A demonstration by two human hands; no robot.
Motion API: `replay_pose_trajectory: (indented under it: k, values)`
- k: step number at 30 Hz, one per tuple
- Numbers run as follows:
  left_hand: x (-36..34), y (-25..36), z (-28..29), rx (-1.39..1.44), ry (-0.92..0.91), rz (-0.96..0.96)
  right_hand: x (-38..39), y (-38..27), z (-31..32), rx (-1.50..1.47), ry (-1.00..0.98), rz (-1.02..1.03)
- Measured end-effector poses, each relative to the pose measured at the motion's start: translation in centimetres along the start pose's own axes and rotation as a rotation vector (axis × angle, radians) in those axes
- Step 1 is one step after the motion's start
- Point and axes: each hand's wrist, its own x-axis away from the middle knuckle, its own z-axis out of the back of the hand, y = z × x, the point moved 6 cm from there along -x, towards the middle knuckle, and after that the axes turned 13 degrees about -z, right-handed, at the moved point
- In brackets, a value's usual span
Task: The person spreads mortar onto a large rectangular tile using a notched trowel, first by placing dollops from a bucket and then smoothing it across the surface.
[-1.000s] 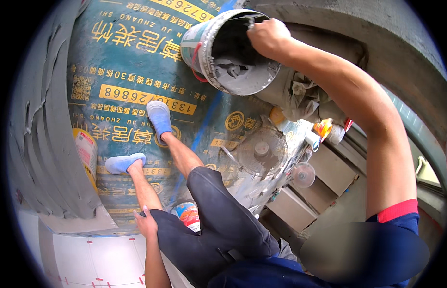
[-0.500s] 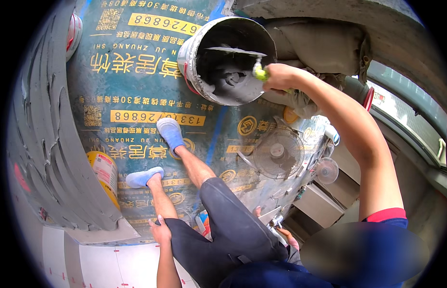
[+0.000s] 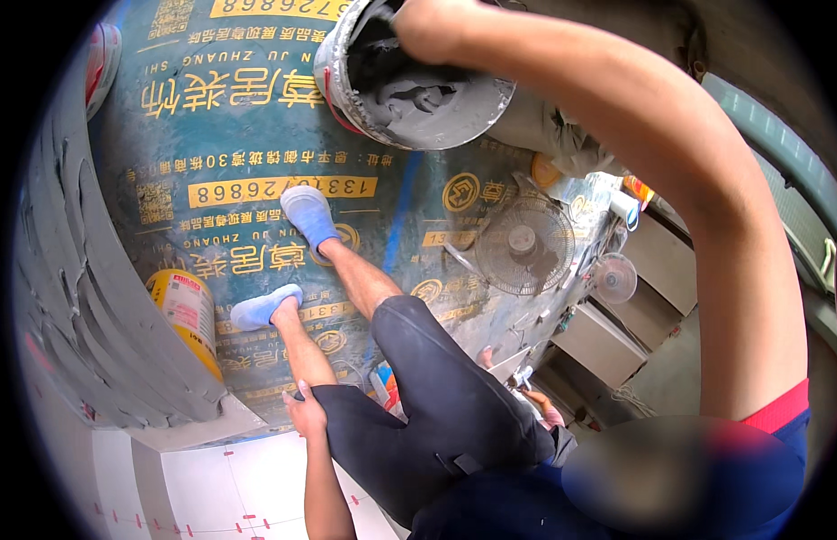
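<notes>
My right hand [image 3: 423,29] reaches into a grey-caked bucket [image 3: 364,112] of dark grey mortar at the top; its fingers are curled, and what they hold is hidden. My left hand [image 3: 308,412] rests against the side of my leg in dark shorts [image 3: 360,405], fingers apart and holding nothing. A grey ridged mortar surface [image 3: 81,270] curves down the left side, beside a yellow bucket with a pale label [image 3: 189,315].
My slippered feet are on a printed green floor covering [image 3: 193,135]. Two fans [image 3: 522,241] stand to the right, near boards [image 3: 598,342] and sacks [image 3: 562,135]. A co-worker's arm [image 3: 549,409] shows behind my leg. Pale tiles [image 3: 220,486] lie at the bottom.
My right hand has moved left and up into the bucket; the green-handled trowel it held half a second ago is now hidden. The view has shifted; my left hand still rests at my leg.
</notes>
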Motion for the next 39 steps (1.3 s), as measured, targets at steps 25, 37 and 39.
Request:
replay_pose_trajectory:
  k: [25,37,39]
  values:
    - [0.2,-0.8,-1.4,0.068,-0.003,0.031,9.3,7.0,-12.4,-1.02,-0.717,-0.187]
    - [0.5,0.2,-0.1,0.031,-0.011,0.044,-3.5,9.3,-6.6,0.04,0.493,-0.221]
    - [0.5,0.1,0.1,0.026,-0.018,0.032,-4.8,9.5,-7.8,-0.09,0.361,-0.144]
